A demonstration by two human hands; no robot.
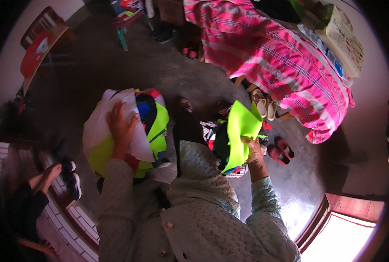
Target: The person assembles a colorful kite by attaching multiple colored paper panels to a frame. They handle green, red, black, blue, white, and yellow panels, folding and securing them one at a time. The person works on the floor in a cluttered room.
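Observation:
My left hand (pixel 119 126) rests with spread fingers on a white sheet of fabric (pixel 130 101), which lies on top of a pile of coloured cloth pieces (pixel 158 121). Neon yellow, blue, black and red pieces show in that pile. In my right hand (pixel 254 150) is a neon yellow-green piece of fabric (pixel 242 122), pinched between thumb and fingers and bent at its upper edge. Below it sits a second heap of cloth scraps (pixel 219 144), with black, red and checked pieces. The held fabric hides part of this heap.
A bed or bench under a pink striped cloth (pixel 263 49) stands at the upper right. Sandals (pixel 266 106) and red slippers (pixel 280 151) lie near it. Another person's hands (pixel 52 172) show at the left, near dark shoes (pixel 73 180). A wooden chair (pixel 43 29) stands upper left.

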